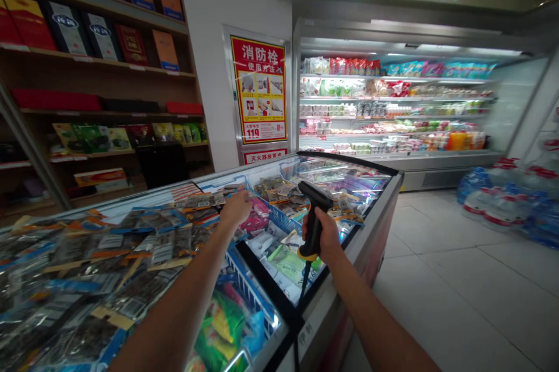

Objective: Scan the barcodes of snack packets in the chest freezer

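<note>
My right hand [329, 236] is wrapped around the grip of a black and yellow barcode scanner [314, 220], its head up and its cord hanging down over the freezer edge. My left hand [236, 209] reaches forward over the chest freezer [279, 308], back of the hand towards me. Its fingers are hidden, so any hold is unclear. Flat clear packets [163, 244] with dark contents and orange or blue edges lie spread on the left side. A pink package [255, 215] is just right of my left hand. Green and white bags [283, 261] lie under the glass below the scanner.
Wooden shelves [105, 63] with boxes and bags stand on the left. A red fire hydrant sign [262, 89] hangs on the wall. Behind the freezer is a lit refrigerated display [393, 107]. Bottled water packs [498, 206] stand on the tiled floor [441, 267] at right.
</note>
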A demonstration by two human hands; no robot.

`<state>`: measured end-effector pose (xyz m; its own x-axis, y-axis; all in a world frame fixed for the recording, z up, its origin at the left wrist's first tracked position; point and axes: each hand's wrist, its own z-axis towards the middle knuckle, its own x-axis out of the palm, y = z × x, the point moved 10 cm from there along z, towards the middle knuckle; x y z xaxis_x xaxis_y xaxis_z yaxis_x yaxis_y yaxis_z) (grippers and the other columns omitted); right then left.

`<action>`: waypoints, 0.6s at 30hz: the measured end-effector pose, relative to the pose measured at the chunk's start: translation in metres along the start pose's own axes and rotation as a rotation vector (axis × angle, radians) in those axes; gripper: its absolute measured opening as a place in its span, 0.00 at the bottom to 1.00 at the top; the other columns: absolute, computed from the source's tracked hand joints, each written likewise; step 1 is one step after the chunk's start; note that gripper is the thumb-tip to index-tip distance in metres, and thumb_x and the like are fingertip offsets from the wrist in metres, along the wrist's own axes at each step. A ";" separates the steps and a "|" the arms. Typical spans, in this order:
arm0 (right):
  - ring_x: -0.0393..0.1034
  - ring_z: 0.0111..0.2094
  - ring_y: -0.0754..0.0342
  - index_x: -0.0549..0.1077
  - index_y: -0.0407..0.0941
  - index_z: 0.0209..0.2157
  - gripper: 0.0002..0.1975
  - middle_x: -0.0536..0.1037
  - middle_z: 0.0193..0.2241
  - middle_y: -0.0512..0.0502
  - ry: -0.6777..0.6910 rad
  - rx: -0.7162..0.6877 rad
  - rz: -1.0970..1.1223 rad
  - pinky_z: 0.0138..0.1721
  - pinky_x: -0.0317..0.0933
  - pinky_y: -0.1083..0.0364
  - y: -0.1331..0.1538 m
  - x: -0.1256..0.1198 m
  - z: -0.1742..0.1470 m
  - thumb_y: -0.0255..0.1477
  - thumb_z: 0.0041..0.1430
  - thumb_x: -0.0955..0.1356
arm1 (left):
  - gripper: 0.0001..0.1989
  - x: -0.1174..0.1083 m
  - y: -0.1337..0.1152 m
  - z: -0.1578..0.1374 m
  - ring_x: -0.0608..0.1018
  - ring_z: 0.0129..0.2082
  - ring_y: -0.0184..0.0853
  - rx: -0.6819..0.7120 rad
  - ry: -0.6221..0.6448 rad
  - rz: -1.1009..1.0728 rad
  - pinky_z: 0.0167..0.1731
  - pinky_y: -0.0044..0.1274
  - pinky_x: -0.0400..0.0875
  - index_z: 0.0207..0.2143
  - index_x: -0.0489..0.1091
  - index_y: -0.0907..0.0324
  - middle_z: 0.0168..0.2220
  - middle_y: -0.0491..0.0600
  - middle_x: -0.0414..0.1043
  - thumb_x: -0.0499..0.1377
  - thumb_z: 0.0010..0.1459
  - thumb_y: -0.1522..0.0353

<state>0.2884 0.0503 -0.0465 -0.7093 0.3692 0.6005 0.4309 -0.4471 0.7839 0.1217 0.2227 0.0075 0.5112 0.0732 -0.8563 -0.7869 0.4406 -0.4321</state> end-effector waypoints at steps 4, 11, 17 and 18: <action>0.61 0.12 0.60 0.68 0.41 0.21 0.15 0.70 0.14 0.51 0.048 0.049 -0.010 0.10 0.55 0.61 -0.008 0.015 -0.002 0.40 0.44 0.66 | 0.18 -0.017 0.041 -0.014 0.72 0.43 0.42 -0.054 0.042 0.227 0.39 0.28 0.64 0.43 0.68 0.58 0.43 0.56 0.71 0.50 0.50 0.66; 0.61 0.11 0.59 0.68 0.41 0.21 0.16 0.69 0.12 0.51 0.131 0.147 -0.083 0.10 0.55 0.61 -0.023 0.043 -0.012 0.40 0.44 0.66 | 0.17 -0.006 0.068 -0.029 0.72 0.44 0.47 -0.112 0.090 0.245 0.40 0.33 0.63 0.38 0.70 0.60 0.42 0.60 0.71 0.49 0.51 0.61; 0.61 0.12 0.59 0.68 0.41 0.25 0.14 0.70 0.14 0.52 0.133 0.168 -0.067 0.10 0.56 0.60 -0.018 0.050 -0.019 0.39 0.43 0.67 | 0.10 -0.026 0.073 -0.021 0.74 0.37 0.45 -0.155 -0.198 -0.258 0.35 0.29 0.65 0.27 0.69 0.61 0.29 0.56 0.73 0.62 0.38 0.69; 0.61 0.12 0.59 0.68 0.41 0.24 0.14 0.70 0.14 0.51 0.131 0.179 -0.073 0.10 0.56 0.60 -0.018 0.050 -0.020 0.39 0.44 0.67 | 0.08 -0.026 0.077 -0.020 0.75 0.33 0.43 -0.198 -0.241 -0.427 0.32 0.28 0.66 0.25 0.68 0.61 0.25 0.53 0.72 0.62 0.37 0.70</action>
<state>0.2339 0.0604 -0.0339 -0.8036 0.2811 0.5246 0.4596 -0.2670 0.8470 0.0406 0.2367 -0.0097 0.8473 0.1383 -0.5127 -0.5292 0.3009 -0.7934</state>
